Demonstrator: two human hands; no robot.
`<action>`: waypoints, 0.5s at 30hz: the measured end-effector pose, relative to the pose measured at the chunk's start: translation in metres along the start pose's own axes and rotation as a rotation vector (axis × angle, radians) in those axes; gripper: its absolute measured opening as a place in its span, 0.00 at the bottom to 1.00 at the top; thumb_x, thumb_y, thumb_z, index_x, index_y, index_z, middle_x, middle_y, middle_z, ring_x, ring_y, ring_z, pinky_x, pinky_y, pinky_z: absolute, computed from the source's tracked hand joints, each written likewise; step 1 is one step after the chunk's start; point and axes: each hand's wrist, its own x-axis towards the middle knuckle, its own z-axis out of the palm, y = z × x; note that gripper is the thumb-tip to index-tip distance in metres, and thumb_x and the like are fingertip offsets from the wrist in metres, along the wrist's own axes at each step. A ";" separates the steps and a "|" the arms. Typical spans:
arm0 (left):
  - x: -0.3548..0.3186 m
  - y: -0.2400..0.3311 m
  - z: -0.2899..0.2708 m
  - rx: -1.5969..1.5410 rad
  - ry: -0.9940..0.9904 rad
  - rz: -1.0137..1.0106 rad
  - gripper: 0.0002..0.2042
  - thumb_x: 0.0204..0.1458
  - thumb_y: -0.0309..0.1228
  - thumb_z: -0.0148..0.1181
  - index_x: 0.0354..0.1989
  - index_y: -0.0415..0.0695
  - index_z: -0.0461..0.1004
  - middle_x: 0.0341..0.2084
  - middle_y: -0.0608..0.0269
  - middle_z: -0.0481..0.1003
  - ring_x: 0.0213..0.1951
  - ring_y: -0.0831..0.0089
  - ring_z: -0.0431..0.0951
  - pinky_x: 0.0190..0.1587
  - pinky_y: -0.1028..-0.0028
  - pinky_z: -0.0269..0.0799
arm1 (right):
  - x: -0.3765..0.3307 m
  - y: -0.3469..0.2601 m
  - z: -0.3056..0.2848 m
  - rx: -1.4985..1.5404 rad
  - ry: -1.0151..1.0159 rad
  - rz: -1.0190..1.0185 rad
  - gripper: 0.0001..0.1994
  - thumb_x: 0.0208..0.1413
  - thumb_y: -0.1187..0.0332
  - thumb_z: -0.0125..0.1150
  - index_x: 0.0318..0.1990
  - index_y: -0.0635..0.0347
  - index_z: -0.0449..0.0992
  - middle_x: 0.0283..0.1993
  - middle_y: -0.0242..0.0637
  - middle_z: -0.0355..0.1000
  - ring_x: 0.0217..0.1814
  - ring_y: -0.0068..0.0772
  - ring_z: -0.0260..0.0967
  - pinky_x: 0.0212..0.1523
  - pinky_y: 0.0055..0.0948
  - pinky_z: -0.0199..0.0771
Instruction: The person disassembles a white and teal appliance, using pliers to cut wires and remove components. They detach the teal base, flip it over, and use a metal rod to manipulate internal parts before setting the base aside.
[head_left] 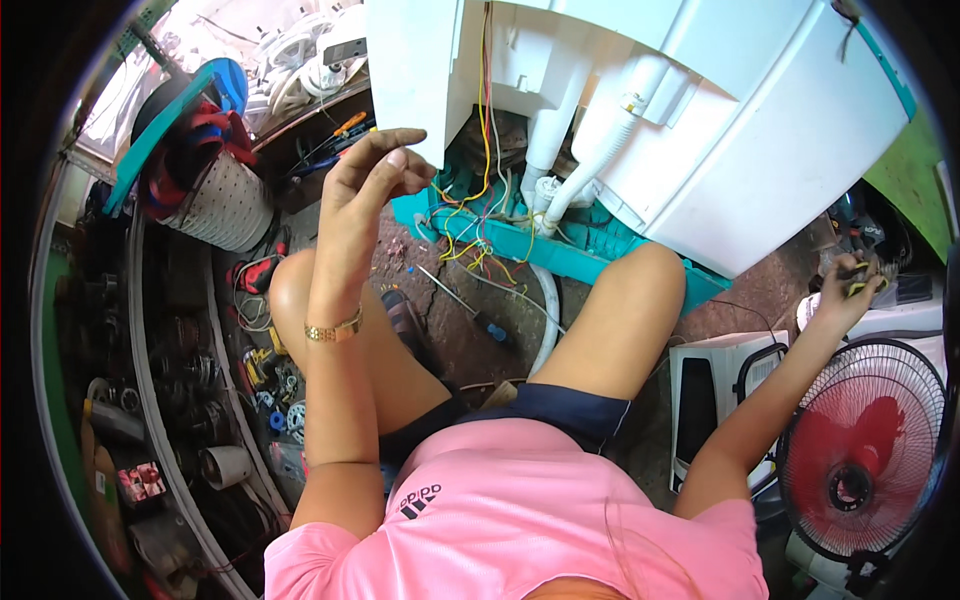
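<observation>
Held apart, the left hand (368,172) is raised loosely curled and empty beside the white appliance casing (690,130), while the right hand (850,290) is closed on a small yellow-and-black tool (860,280).

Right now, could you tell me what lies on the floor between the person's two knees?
In the head view, a screwdriver with a blue handle lies on the dirt floor there, below loose coloured wires.

one fan (862,452) — one screwdriver (466,307) — one washing machine (740,130)

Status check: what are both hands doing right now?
Left hand raised, empty, near white plastic appliance shell. Right hand gripping small yellow-black tool. Tangled coloured wires exposed.
</observation>
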 end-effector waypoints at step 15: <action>0.031 0.014 -0.095 0.467 -0.101 -0.080 0.19 0.60 0.37 0.51 0.54 0.38 0.71 0.43 0.61 0.77 0.47 0.74 0.75 0.53 0.74 0.66 | -0.239 0.186 0.148 -0.643 -0.372 0.185 0.13 0.61 0.69 0.51 0.51 0.60 0.66 0.30 0.31 0.66 0.22 0.19 0.58 0.23 0.21 0.63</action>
